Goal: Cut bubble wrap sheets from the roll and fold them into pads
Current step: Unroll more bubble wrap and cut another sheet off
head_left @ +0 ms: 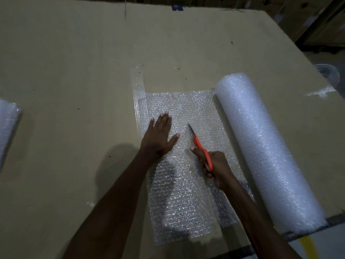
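A thick roll of bubble wrap (265,146) lies on the cardboard-covered table (74,71), right of centre. A sheet (186,105) is unrolled from it toward the left. My left hand (161,136) presses flat on the sheet with fingers straight. To its right, my right hand (216,168) grips orange-handled scissors (200,146), blades pointing away from me across the sheet. A cut line runs through the sheet from the near edge up to the scissors.
A clear strip of tape or film (138,88) lies at the sheet's far left corner. More bubble wrap (8,124) sits at the table's left edge. A clear plastic piece (321,92) lies far right. The table's right edge drops to the floor.
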